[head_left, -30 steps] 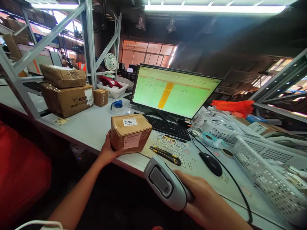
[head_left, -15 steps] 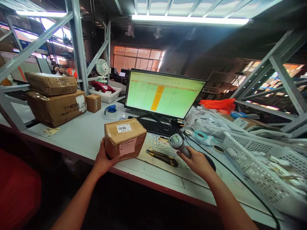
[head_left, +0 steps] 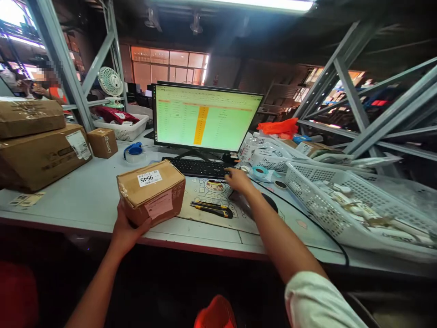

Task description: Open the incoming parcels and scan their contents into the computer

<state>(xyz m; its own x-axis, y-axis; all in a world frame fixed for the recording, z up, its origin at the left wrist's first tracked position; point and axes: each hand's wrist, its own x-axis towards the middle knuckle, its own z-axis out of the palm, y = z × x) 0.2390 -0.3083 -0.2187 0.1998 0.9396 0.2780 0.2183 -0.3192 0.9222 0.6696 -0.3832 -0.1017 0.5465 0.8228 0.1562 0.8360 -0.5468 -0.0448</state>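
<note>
My left hand [head_left: 128, 230] grips the near left side of a taped cardboard box [head_left: 133, 196], thumb on its front. A white label reading 9545 is on the box's top, and a paler label on its front. The box is tilted at the desk's front edge. My right hand [head_left: 239, 181] has its fingertips at the right end of the black keyboard [head_left: 194, 168] and holds nothing that I can see. A grey shape, apparently the barcode scanner [head_left: 241, 203], lies on the mat, partly hidden by my right forearm. Yellow-and-black utility knives [head_left: 211, 209] lie between my hands.
Behind the keyboard stands a monitor [head_left: 201, 118] with a spreadsheet. Stacked cartons [head_left: 37, 159], a small box [head_left: 102, 142] and a blue tape dispenser [head_left: 134, 152] are at left. At right are a white basket [head_left: 314, 200] of small items and a black cable [head_left: 307, 218].
My right hand has let go of the scanner and reached forward to the keyboard. My left hand still holds the box. The view has swung right and down.
</note>
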